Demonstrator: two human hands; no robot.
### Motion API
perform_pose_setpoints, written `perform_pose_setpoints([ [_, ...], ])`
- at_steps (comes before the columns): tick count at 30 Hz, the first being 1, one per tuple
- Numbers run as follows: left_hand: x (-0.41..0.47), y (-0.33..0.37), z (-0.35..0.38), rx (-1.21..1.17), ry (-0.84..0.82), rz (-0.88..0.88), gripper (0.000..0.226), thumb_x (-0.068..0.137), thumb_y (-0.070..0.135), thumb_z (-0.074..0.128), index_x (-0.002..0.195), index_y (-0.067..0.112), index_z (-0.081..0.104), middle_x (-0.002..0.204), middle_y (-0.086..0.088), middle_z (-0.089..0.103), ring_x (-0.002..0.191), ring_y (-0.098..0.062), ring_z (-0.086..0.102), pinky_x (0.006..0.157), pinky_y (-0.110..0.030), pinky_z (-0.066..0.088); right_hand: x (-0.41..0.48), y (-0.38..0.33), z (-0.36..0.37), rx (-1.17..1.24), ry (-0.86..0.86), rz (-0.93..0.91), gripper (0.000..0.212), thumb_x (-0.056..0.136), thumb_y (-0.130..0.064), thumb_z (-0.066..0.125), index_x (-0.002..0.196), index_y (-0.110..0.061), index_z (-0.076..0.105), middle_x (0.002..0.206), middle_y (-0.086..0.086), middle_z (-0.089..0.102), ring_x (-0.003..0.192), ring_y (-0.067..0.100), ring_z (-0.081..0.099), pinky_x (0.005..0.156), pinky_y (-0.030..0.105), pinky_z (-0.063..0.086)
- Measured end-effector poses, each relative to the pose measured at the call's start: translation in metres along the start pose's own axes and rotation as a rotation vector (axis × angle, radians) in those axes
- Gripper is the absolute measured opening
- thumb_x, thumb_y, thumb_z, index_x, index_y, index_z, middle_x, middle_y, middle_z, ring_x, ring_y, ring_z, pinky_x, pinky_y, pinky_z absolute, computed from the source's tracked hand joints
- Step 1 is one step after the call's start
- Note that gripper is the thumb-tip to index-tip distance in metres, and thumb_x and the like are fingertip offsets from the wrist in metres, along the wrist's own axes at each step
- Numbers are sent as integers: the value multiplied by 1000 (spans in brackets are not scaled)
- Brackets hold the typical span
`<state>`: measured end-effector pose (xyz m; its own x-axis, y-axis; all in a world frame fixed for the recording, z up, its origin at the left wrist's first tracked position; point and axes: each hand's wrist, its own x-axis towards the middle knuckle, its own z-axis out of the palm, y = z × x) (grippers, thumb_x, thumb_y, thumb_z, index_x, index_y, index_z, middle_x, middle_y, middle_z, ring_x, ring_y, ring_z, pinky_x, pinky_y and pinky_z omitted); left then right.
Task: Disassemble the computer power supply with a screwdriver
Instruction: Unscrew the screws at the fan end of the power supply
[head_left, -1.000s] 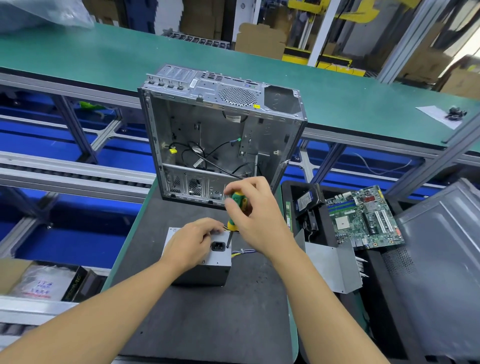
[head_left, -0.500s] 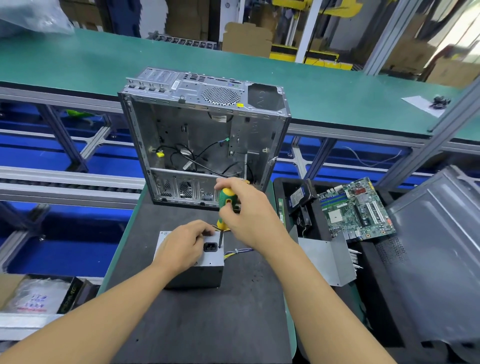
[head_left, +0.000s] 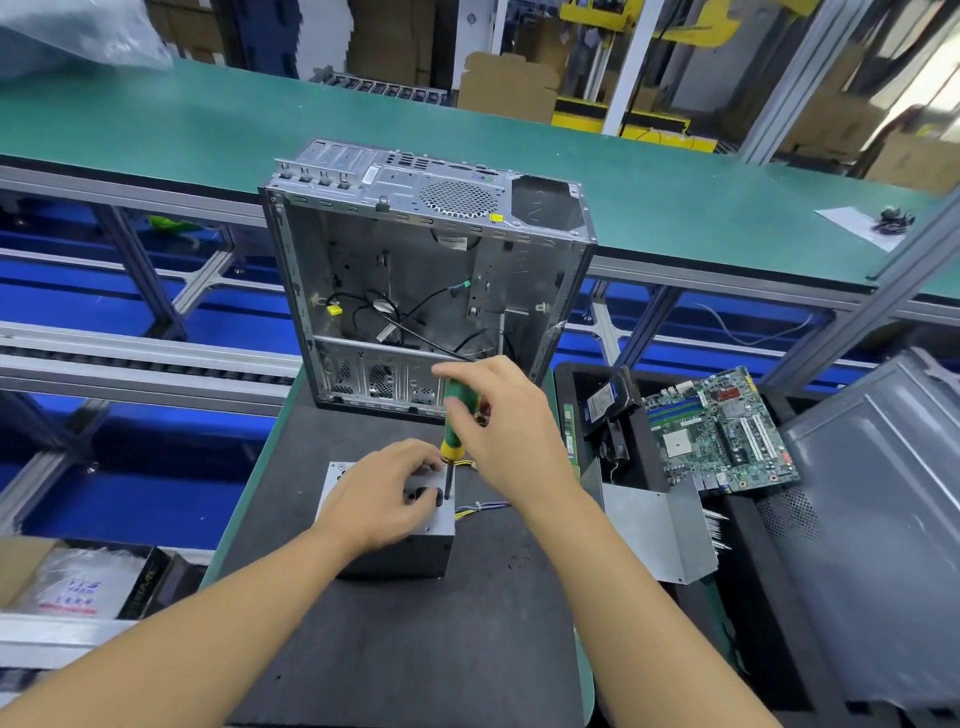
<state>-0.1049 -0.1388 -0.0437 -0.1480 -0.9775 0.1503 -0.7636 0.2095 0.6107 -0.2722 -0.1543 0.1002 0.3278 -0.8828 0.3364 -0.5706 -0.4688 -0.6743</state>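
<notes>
A small grey metal power supply (head_left: 415, 551) stands on the dark mat (head_left: 415, 649), its socket face turned up. My left hand (head_left: 382, 493) lies over its top and steadies it, covering most of that face. My right hand (head_left: 501, 421) grips the green and yellow handle of a screwdriver (head_left: 453, 431), held nearly upright. The shaft points down to the right part of the top face, beside my left fingers. Coloured wires (head_left: 480, 506) come out of the unit's right side.
An empty open computer case (head_left: 426, 280) stands upright just behind the power supply. To the right a black bin (head_left: 582, 379) holds a green motherboard (head_left: 719, 431), a drive and a bent metal cover (head_left: 660, 535). A grey side panel (head_left: 878, 519) leans at far right.
My right hand has turned on the screwdriver handle, with fingers now spread over its top. My left hand slid further over the socket. The view shifted slightly.
</notes>
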Motion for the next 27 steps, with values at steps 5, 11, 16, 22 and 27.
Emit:
perform_pose_setpoints([
  [5,0,3,-2,50,-17,61,27,74,35,57,101,33,60,110,35,52,98,4,54,82,-27,48,-2,3,-5,78,-96,78,45,87,-10,55,127,-30,54,103,-16,58,76,6,50,74,29,47],
  [11,0,8,-3,71,-16,93,30,75,40,59,104,33,61,98,42,48,96,3,57,78,-23,44,-6,0,7,-140,-8,2,35,87,-21,61,122,-27,59,127,-7,46,114,17,39,94,25,37],
  [16,-1,10,-4,83,21,174,18,74,34,66,90,28,63,106,30,56,96,-1,56,77,-26,45,-4,-1,3,-40,46,-8,24,90,-29,71,112,-21,69,100,-1,47,91,16,50,81,29,46],
  [22,-3,9,-2,75,38,200,14,74,31,70,85,23,68,110,20,64,99,-4,61,78,-28,47,0,-3,-3,37,-72,56,44,89,-7,56,131,-19,55,112,-9,59,91,7,54,85,22,44],
  [27,-3,10,-3,91,47,190,13,75,34,68,85,26,69,101,28,58,93,-3,60,74,-24,42,-3,-5,3,-60,-62,-1,33,87,-10,55,117,-22,61,120,-9,52,106,7,38,92,20,34],
])
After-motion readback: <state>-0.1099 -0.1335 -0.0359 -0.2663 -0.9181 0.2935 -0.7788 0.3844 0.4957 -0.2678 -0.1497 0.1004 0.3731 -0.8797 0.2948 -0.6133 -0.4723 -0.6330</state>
